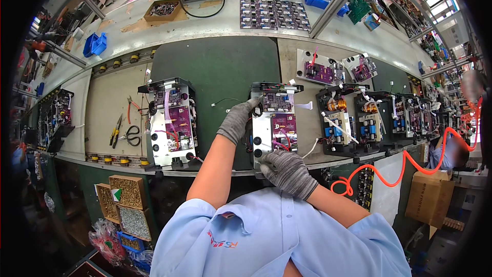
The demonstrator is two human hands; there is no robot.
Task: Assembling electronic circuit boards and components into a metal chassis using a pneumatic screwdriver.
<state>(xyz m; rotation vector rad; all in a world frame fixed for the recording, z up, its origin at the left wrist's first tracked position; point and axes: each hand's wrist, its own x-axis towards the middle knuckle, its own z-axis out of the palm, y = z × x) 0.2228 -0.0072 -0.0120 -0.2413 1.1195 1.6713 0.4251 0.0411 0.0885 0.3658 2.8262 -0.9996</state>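
Both my hands wear grey knit gloves and are on an open metal chassis with purple circuit boards (283,124), which stands in front of me. My left hand (239,121) grips its left side near the top, fingers closed at the edge. Over the near end of the same chassis, my right hand (290,172) is bent round the front edge, its fingertips by the boards' wires; part of its grip is hidden. A white connector on a purple ribbon (303,105) sticks out at the right side. To the left stands a similar chassis (173,123).
Pliers (117,131) and black-handled scissors (133,136) lie on the left. Several chassis with copper coils (335,118) line the right. Two board plates (320,67) lie behind them. A coiled orange hose (379,174) hangs at the front right. Parts boxes (127,192) sit below left.
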